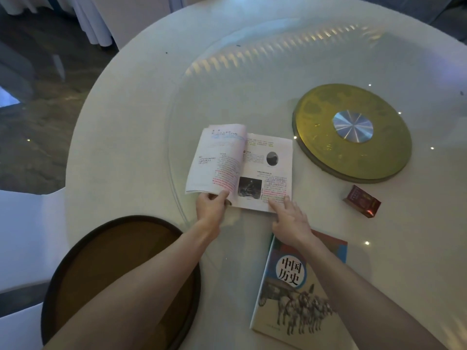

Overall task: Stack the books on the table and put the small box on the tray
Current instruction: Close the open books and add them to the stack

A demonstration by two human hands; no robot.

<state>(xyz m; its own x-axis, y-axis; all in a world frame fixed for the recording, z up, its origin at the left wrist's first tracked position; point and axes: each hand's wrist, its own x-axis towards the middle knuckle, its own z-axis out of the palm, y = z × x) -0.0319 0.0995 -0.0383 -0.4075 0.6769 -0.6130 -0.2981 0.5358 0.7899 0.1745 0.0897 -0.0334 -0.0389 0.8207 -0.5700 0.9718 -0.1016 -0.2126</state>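
An open book (255, 160) lies on the table's middle, its pages facing up. My left hand (211, 207) pinches the bottom edge of the book's left pages. My right hand (290, 223) rests with spread fingers on the lower right page corner. A closed book (285, 306) with a horse-and-cart cover lies near the front, partly under my right forearm. A small dark red box (362, 201) sits to the right of the open book. A round brown tray (121, 238) with a dark rim is at the front left, partly hidden by my left arm.
The round white table (141, 102) carries a glass turntable (252, 79) with a gold disc (326, 137) and silver hub at its centre. White-covered chairs stand at the left edge and at the far left. The dark floor lies beyond the table's left edge.
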